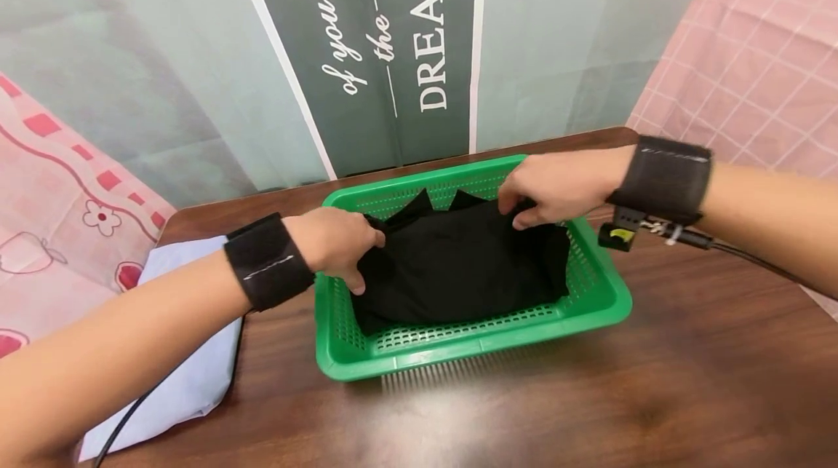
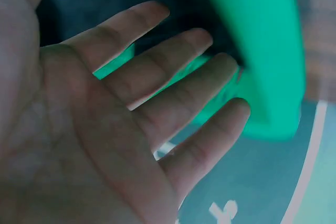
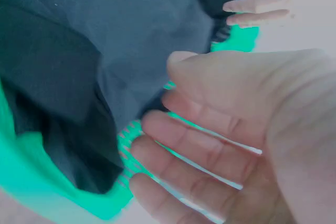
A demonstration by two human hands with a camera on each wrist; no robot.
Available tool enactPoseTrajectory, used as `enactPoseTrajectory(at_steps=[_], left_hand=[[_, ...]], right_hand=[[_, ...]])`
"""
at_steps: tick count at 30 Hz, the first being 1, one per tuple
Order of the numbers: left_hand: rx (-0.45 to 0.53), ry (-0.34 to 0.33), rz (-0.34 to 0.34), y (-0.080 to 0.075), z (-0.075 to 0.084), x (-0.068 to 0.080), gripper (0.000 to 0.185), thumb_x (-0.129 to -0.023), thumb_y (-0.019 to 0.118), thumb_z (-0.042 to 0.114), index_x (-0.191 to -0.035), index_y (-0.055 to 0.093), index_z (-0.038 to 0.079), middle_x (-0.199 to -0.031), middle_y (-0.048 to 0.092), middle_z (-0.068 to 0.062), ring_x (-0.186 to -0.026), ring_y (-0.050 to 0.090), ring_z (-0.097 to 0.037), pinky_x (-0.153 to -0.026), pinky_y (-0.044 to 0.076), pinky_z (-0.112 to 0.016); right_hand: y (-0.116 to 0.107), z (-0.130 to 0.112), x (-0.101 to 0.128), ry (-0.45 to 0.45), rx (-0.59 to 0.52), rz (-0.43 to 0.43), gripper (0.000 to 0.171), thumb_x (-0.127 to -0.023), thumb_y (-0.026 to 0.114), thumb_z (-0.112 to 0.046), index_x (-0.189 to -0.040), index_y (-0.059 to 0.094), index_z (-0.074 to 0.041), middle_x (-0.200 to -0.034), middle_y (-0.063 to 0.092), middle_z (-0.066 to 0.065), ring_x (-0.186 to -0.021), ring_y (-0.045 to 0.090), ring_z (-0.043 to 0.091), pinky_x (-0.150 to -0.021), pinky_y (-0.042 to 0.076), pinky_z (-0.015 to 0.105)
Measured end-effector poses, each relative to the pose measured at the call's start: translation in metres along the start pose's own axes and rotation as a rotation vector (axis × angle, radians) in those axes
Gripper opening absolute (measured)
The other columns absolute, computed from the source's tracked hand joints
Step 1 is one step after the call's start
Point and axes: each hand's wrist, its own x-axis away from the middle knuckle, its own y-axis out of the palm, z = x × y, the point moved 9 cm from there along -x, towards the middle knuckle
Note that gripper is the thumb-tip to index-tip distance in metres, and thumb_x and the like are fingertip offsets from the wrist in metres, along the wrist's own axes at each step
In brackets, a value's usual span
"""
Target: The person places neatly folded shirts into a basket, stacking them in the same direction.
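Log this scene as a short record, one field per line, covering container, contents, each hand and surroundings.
Container: green basket on wooden table
Contents: black cloth
Left hand: at the cloth's left end, fingers spread
Right hand: at the cloth's far right, fingers apart; contact unclear
Left of basket: pale blue cloth
Backdrop: dark panel lettered "DREAM"

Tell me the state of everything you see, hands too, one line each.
Green basket: upright on the table.
Black cloth: lying inside the basket, edges uneven.
Pale cloth: lying on the table, partly hidden.
Left hand: fingers spread.
Right hand: fingers loosely bent.
Wristbands: strapped on.
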Motion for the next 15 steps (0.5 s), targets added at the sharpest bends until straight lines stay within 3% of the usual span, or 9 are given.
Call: enactPoseTrajectory(at_steps=[4,7,12,15], left_hand=[[-0.031,0.051,0.074,-0.006,0.003,0.020,0.053,-0.092,0.083,0.034,-0.140,0.069,0.016,-0.134,0.073,-0.008,-0.115,0.072,-0.025,-0.099,0.058,-0.047],[-0.054,0.092,0.052,-0.002,0.010,0.023,0.041,-0.094,0.081,0.034,-0.131,0.075,0.018,-0.128,0.075,-0.004,-0.108,0.074,-0.021,-0.102,0.055,-0.046],[-0.086,0.100,-0.015,0.011,0.019,0.015,0.036,-0.095,0.079,0.040,-0.124,0.077,0.018,-0.122,0.077,-0.002,-0.093,0.074,-0.017,-0.096,0.057,-0.040],[-0.100,0.076,-0.069,0.019,0.020,0.009,0.042,-0.096,0.077,0.043,-0.129,0.075,0.018,-0.125,0.076,-0.003,-0.096,0.074,-0.019,-0.091,0.059,-0.035]], right_hand=[[0.004,-0.006,0.014,-0.012,0.046,-0.029,0.003,-0.099,0.073,-0.022,-0.101,0.076,-0.023,-0.098,0.071,-0.012,-0.087,0.065,0.004,-0.074,0.055,0.030],[0.020,-0.006,0.017,-0.010,0.031,-0.104,0.006,-0.100,0.073,-0.024,-0.103,0.078,-0.022,-0.100,0.073,-0.010,-0.082,0.064,0.002,-0.071,0.055,0.029],[0.046,0.002,0.012,0.042,-0.015,-0.231,0.011,-0.101,0.071,-0.024,-0.097,0.076,-0.016,-0.080,0.063,-0.006,-0.062,0.052,0.006,-0.062,0.044,0.029],[0.059,0.006,0.007,0.075,0.019,-0.291,0.017,-0.101,0.070,-0.024,-0.106,0.077,-0.009,-0.090,0.069,0.002,-0.069,0.061,0.015,-0.066,0.048,0.035]])
